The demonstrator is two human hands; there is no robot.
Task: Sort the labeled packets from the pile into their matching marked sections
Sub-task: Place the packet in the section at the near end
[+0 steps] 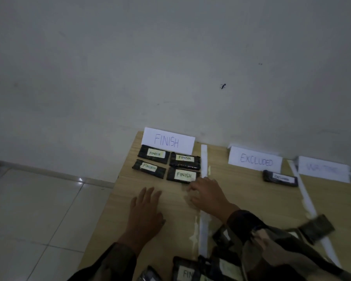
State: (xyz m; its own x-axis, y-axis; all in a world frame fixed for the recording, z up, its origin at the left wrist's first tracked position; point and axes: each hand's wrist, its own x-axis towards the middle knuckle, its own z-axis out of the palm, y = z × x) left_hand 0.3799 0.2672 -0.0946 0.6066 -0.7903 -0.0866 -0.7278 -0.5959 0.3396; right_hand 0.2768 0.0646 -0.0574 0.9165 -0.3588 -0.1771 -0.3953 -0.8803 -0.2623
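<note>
Sorting is partway: four FINISH packets (154, 154) placed, one EXCLUDED packet (280, 178) placed, pile (187, 270) unsorted. Left hand (145, 211) and right hand (207, 194) lie spread, holding nothing.

Bare board (176, 220) was left between the four FINISH packets (154, 154) and the near pile (185, 270). The EXCLUDED section (251, 195) was obstructed at its far end by one packet (280, 178) just beside the sign (254, 161).

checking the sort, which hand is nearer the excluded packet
Right. The right hand sits at the white divider strip, left of the excluded packet; the left hand lies flat farther left again.
</note>
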